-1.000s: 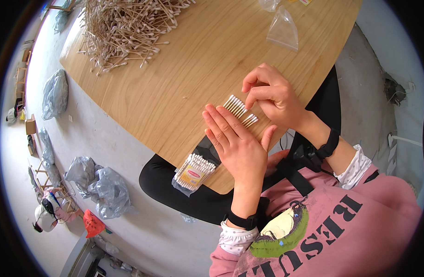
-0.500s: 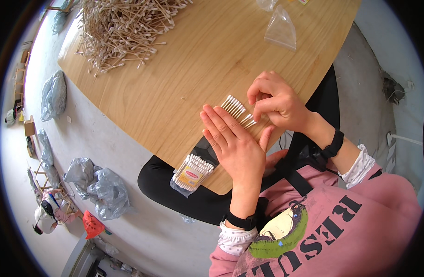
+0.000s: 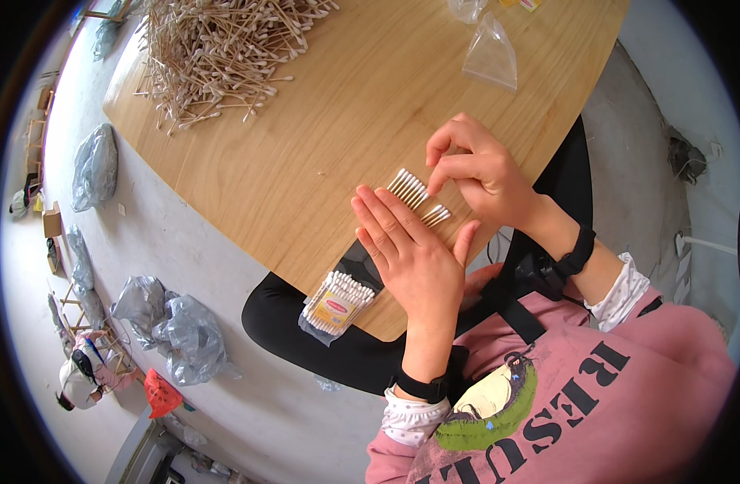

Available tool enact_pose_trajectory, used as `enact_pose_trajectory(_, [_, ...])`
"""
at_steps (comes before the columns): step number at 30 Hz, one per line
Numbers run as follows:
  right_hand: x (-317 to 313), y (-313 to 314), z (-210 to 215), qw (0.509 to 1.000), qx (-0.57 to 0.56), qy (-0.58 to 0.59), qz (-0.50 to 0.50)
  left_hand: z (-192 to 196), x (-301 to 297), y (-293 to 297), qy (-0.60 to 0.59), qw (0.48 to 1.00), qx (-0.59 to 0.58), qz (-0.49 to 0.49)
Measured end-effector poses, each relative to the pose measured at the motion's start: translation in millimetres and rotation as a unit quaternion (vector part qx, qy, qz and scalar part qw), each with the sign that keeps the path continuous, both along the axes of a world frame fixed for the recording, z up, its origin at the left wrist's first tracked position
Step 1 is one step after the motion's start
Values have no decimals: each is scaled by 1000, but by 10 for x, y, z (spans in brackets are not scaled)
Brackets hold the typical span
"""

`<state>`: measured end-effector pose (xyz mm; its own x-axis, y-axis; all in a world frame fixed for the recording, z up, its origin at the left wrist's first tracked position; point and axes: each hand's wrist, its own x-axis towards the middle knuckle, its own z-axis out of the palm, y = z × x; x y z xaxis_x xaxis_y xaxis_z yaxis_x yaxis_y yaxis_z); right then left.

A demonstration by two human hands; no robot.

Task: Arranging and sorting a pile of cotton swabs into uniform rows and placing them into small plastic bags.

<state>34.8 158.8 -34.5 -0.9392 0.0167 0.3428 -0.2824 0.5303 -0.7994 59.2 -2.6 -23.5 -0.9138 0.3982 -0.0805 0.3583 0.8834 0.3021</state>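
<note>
A short row of cotton swabs (image 3: pixel 412 190) with wooden sticks lies side by side on the wooden table (image 3: pixel 305 153). My left hand (image 3: pixel 410 250) lies flat, fingers together, covering the near ends of the swabs. My right hand (image 3: pixel 475 169) is just beyond them, its fingertips pinching or touching the white tips of the row. A filled clear packet of swabs (image 3: pixel 336 302) rests at the table's near edge, left of my left hand.
A big loose heap of swabs (image 3: pixel 216 48) covers the table's far left. Empty clear bags (image 3: pixel 491 56) lie at the far right. Grey plastic bags (image 3: pixel 172 327) and clutter sit on the floor to the left.
My right hand has shifted slightly along the row of swabs, its fingers now at the white tips. My left hand stays flat on them.
</note>
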Motion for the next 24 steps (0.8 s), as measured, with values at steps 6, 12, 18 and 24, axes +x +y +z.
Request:
enact_pose_trajectory(6, [-39, -8, -47, 1000, 2, 14, -10, 4, 0, 11, -2, 1000, -5, -1])
enact_pose_trajectory(12, [-31, -5, -8, 999, 38, 10, 3, 0, 4, 4, -1, 1000, -9, 0])
enact_pose_trajectory(18, [-25, -10, -17, 1000, 8, 5, -13, 17, 1, 11, -6, 1000, -11, 0])
enact_pose_trajectory(24, [-46, -22, -33, 1000, 3, 8, -22, 11, -2, 8, -3, 1000, -7, -1])
